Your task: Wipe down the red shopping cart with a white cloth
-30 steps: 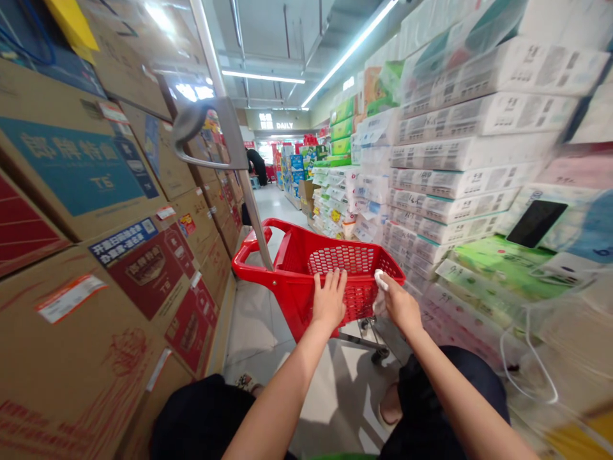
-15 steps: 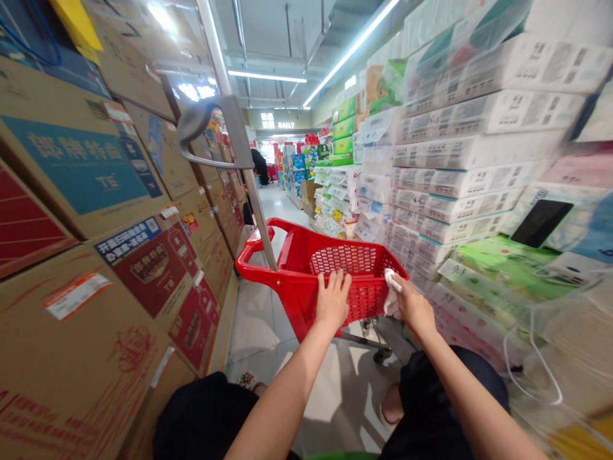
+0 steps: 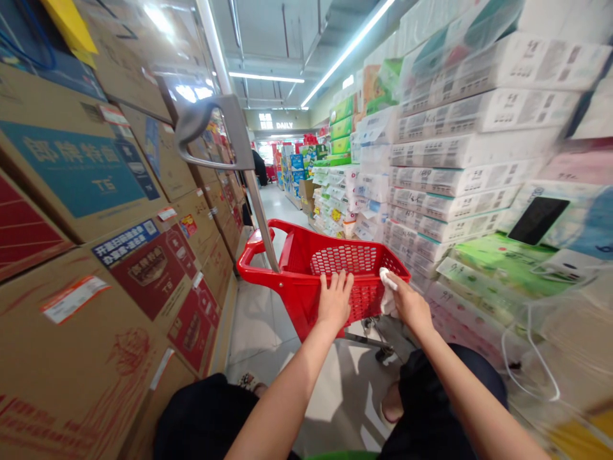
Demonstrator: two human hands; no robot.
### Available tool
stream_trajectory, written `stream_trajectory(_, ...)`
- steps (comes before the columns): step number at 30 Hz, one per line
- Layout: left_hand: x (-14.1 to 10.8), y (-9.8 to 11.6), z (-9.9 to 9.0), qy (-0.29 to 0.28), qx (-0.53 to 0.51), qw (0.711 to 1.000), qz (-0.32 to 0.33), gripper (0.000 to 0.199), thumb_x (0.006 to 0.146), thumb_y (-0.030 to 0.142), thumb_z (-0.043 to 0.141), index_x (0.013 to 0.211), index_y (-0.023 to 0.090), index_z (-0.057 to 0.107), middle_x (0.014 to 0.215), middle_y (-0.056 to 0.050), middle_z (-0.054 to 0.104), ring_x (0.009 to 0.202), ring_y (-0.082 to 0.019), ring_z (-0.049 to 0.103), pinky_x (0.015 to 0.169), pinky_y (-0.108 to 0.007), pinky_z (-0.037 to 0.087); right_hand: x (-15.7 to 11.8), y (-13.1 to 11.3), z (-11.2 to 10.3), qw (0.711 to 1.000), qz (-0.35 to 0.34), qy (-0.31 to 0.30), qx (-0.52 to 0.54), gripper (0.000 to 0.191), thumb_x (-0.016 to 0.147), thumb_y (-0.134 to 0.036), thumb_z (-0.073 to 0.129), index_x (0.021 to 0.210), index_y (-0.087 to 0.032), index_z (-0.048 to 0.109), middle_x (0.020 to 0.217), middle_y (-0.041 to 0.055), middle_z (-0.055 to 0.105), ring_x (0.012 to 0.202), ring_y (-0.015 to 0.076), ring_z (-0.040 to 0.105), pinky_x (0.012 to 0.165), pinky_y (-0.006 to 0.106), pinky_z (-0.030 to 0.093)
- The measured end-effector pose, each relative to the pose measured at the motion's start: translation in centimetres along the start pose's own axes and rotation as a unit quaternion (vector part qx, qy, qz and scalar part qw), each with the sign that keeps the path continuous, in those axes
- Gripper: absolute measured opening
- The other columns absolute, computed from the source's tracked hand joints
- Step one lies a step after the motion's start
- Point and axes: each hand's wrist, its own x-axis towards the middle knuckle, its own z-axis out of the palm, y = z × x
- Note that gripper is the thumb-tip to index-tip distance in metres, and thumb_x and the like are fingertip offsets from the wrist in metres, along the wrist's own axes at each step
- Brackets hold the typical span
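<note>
A red plastic shopping cart (image 3: 292,287) with a perforated basket and a tall grey handle (image 3: 242,131) stands in front of me. My left hand (image 3: 334,301) rests on the near side of the basket, its fingers spread over the rim. At the basket's right corner, my right hand (image 3: 410,305) holds a crumpled white cloth (image 3: 387,294) against the rim. The inside of the basket is only partly visible.
Cardboard boxes (image 3: 62,172) are stacked along the left. Wrapped white packs (image 3: 431,153) rise on the right, near a dark phone (image 3: 539,220) lying on green packs (image 3: 507,262). A dark-clothed person (image 3: 259,168) is far down the aisle.
My right hand and the white cloth have shifted slightly left along the basket rim. My left hand stays at nearly the same spot on the rim.
</note>
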Motion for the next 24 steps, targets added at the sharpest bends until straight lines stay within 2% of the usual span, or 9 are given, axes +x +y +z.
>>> stream_trajectory(3,0.3,0.5,0.1,0.005,-0.002,1.0,-0.007,0.082,0.086,0.034,0.064,0.159,0.02,0.03,0.161,-0.013,0.038,0.144,-0.035,0.034,0.123,-0.062,0.012,0.3,-1.1,0.3,1.0,-0.003,0.002,-0.021,0.056,0.099,-0.023,0.042,0.154,-0.034,0.042,0.153,0.0052,0.051,0.114,0.0263,0.069,0.088,0.043,0.061)
stream_trajectory(6,0.5,0.9,0.2,0.007,-0.007,1.0,-0.012,0.081,0.086,0.034,0.064,0.159,0.021,0.032,0.162,-0.013,0.037,0.144,-0.036,0.035,0.122,-0.063,0.014,0.4,-4.3,1.3,0.998,-0.064,-0.015,-0.004,0.064,0.095,-0.015,0.043,0.155,-0.036,0.038,0.157,0.0008,0.046,0.126,0.0211,0.062,0.096,0.036,0.057)
stream_trajectory(8,0.5,0.8,0.1,0.005,-0.008,1.0,-0.011,0.079,0.086,0.033,0.063,0.158,0.021,0.032,0.161,-0.013,0.038,0.144,-0.036,0.035,0.122,-0.063,0.015,0.3,-5.7,1.6,0.995,-0.101,-0.024,0.012,0.067,0.094,-0.014,0.044,0.157,-0.037,0.035,0.158,-0.0008,0.044,0.128,0.0198,0.06,0.095,0.033,0.058)
stream_trajectory(11,0.4,0.4,0.0,0.002,-0.006,1.0,-0.002,0.078,0.087,0.032,0.062,0.158,0.02,0.032,0.161,-0.013,0.038,0.144,-0.035,0.035,0.122,-0.062,0.016,0.3,-4.6,1.1,0.995,-0.096,-0.035,0.019,0.063,0.096,-0.019,0.044,0.156,-0.038,0.036,0.157,-0.0012,0.047,0.123,0.0211,0.064,0.09,0.035,0.06)
stream_trajectory(15,0.4,0.3,0.1,0.002,0.0,1.0,0.004,0.081,0.086,0.033,0.063,0.159,0.018,0.03,0.162,-0.014,0.037,0.144,-0.035,0.035,0.122,-0.062,0.015,0.8,-0.4,-0.3,1.0,0.004,-0.021,-0.012,0.051,0.101,-0.029,0.041,0.151,-0.036,0.045,0.149,0.0033,0.056,0.115,0.0251,0.069,0.088,0.04,0.06)
stream_trajectory(17,0.6,0.6,0.2,0.001,-0.001,1.0,0.001,0.081,0.086,0.033,0.063,0.159,0.019,0.03,0.162,-0.013,0.036,0.144,-0.035,0.035,0.122,-0.062,0.015,1.0,0.3,-0.6,0.999,0.035,-0.009,-0.023,0.049,0.102,-0.032,0.037,0.15,-0.032,0.047,0.147,0.0077,0.058,0.11,0.0278,0.07,0.086,0.043,0.06)
stream_trajectory(19,0.8,1.0,0.3,0.0,-0.003,1.0,-0.007,0.081,0.086,0.034,0.063,0.159,0.021,0.03,0.162,-0.013,0.036,0.143,-0.035,0.036,0.122,-0.062,0.015,1.1,-0.6,-0.3,0.999,0.026,-0.008,-0.023,0.05,0.102,-0.031,0.036,0.151,-0.031,0.046,0.149,0.0083,0.056,0.11,0.0278,0.071,0.087,0.044,0.059)
stream_trajectory(24,0.9,1.4,0.4,0.002,0.001,1.0,-0.008,0.083,0.086,0.033,0.063,0.16,0.02,0.028,0.163,-0.014,0.034,0.143,-0.035,0.036,0.121,-0.063,0.018,0.5,-4.7,1.0,0.997,-0.063,-0.033,-0.009,0.062,0.098,-0.02,0.044,0.155,-0.04,0.036,0.158,-0.0032,0.045,0.125,0.0203,0.063,0.093,0.033,0.057)
